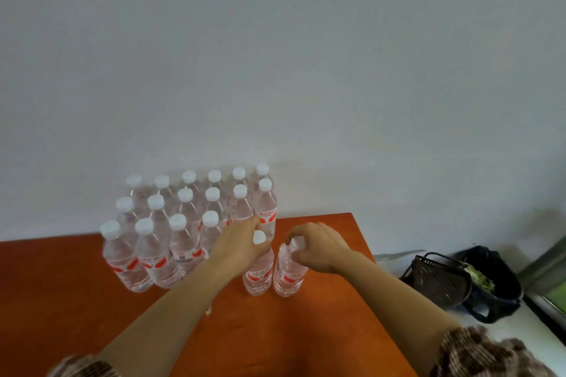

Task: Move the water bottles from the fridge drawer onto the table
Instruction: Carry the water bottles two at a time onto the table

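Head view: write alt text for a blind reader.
Two bare hands, left and right, each grip the neck of an upright water bottle on an orange table. Rows of bottles stand behind against a pale wall; a dark bin sits right.

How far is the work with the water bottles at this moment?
Done: many bottles stand grouped on the table. In hand: the left hand and right hand each hold one bottle by its neck, bases on the table. Left: unknown, since the fridge drawer is out of view.
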Available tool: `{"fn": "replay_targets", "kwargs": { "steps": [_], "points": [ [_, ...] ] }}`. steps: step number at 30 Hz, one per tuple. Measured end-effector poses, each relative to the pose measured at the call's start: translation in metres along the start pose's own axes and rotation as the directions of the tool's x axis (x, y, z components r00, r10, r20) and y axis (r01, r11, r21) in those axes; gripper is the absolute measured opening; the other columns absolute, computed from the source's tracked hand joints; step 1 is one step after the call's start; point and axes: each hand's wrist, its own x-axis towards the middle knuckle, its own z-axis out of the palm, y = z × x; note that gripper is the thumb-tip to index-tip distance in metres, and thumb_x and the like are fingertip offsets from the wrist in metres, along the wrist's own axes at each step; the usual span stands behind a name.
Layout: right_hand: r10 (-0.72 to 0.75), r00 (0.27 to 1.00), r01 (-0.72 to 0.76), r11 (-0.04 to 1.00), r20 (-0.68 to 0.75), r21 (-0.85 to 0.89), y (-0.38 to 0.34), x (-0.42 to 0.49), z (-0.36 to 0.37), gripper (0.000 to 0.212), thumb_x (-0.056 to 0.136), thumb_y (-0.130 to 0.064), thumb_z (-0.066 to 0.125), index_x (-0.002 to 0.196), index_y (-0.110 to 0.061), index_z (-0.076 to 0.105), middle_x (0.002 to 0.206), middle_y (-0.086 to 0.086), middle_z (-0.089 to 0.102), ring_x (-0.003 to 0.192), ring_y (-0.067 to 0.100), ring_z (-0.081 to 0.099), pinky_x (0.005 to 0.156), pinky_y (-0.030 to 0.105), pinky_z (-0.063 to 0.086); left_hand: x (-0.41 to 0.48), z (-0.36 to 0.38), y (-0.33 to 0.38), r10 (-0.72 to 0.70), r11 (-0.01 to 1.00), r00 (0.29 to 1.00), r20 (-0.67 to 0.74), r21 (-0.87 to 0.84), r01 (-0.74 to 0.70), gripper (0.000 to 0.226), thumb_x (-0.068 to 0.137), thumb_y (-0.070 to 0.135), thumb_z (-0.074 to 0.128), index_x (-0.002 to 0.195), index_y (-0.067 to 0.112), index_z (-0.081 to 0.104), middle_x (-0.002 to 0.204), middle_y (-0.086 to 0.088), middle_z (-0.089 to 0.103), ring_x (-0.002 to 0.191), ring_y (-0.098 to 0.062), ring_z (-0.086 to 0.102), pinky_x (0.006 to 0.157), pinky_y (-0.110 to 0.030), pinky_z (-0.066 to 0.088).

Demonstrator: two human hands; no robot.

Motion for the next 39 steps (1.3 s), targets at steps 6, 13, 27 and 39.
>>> {"fn": "replay_targets", "kwargs": {
  "steps": [6,13,27,39],
  "points": [
    [0.011,1.000,-0.011,1.000,-0.009,-0.010,-0.016,0.048,0.006,0.039,0.080,-0.020,0.063,0.119,-0.027,0.063,0.109,0.001,0.069,0.093,0.022,0.063,0.065,0.026,0.039,0.037,-0.004,-0.038,-0.016,0.998,1.000,0.011,-0.056,0.017,0.017,0.085,0.030,0.063,0.093,0.021,0.052,0.076,0.007,0.056,0.069,-0.010,0.054,0.055,-0.024,0.038],
    [0.031,0.999,-0.031,0.999,-0.007,-0.017,-0.026,0.083,0.014,0.036,0.082,-0.018,0.059,0.116,-0.026,0.062,0.106,0.004,0.069,0.090,0.024,0.064,0.074,0.034,0.055,0.059,-0.002,-0.052,0.000,0.998,0.999,0.038,-0.070,0.002,0.012,0.085,0.025,0.061,0.088,0.020,0.050,0.072,0.005,0.054,0.064,-0.011,0.052,0.050,-0.023,0.033],
    [0.066,0.998,-0.066,0.998,0.000,0.023,-0.026,0.107,0.017,0.027,0.083,-0.015,0.059,0.110,-0.020,0.063,0.100,0.005,0.069,0.086,0.023,0.064,0.078,0.036,0.056,0.082,0.004,-0.062,0.003,1.000,0.996,0.089,-0.001,-0.003,0.013,0.086,0.018,0.057,0.099,0.017,0.058,0.087,0.000,0.063,0.076,-0.017,0.059,0.062,-0.029,0.047],
    [0.161,0.986,-0.161,0.987,0.036,-0.028,-0.019,0.099,0.019,0.040,0.089,-0.029,0.061,0.124,-0.017,0.045,0.111,0.007,0.064,0.088,0.021,0.058,0.072,0.030,0.048,0.070,-0.005,-0.051,0.078,0.984,0.997,0.028,0.159,-0.082,0.033,0.092,0.031,0.054,0.123,0.022,0.050,0.107,-0.001,0.066,0.088,-0.019,0.061,0.067,-0.024,0.037]
  ]
}}
